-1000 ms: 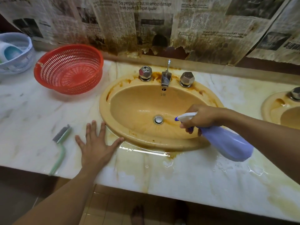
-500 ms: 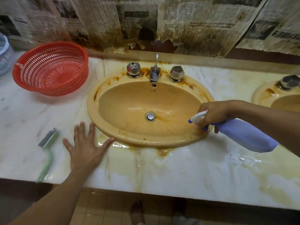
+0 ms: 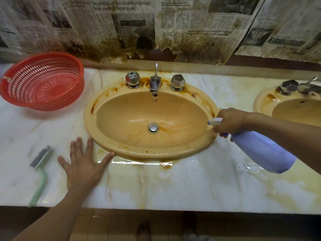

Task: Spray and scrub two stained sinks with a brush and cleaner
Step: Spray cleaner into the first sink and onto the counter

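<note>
A tan oval sink with brown stains on its rim and bowl sits in the middle of the marble counter. My right hand grips the neck of a lilac spray bottle over the sink's right rim, its white nozzle aimed into the bowl. My left hand rests flat on the counter, fingers spread, thumb touching the sink's front left rim. A green-handled scrub brush lies on the counter to its left. A second stained sink shows at the right edge.
A red plastic colander basket stands at the back left. Chrome taps and a spout sit behind the bowl. Stained newspaper covers the wall. Puddles lie on the counter in front of the sink. Bare feet show on the floor below.
My right hand has drawn the spray bottle from over the bowl back to the sink's right rim. The left hand has stayed flat on the counter. The view shifted slightly.
</note>
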`<action>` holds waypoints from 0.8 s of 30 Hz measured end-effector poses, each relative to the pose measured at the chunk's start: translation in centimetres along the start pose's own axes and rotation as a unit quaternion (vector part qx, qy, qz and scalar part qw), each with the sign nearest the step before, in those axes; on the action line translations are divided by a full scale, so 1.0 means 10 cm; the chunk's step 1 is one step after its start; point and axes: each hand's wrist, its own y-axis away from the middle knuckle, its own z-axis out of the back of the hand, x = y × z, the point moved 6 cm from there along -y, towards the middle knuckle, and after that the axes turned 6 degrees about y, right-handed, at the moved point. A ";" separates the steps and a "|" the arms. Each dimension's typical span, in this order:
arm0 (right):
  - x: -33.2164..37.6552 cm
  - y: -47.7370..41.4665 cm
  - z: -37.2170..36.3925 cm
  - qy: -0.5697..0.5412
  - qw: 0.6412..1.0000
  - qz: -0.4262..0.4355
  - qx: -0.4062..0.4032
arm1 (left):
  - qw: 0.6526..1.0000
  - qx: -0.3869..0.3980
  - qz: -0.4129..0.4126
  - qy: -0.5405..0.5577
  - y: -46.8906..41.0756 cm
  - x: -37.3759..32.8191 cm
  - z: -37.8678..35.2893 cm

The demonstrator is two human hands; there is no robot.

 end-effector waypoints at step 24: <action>-0.11 0.28 -0.26 -0.157 0.975 -0.054 -0.150 | 1.000 -0.005 -0.004 -0.001 0.01 0.00 0.00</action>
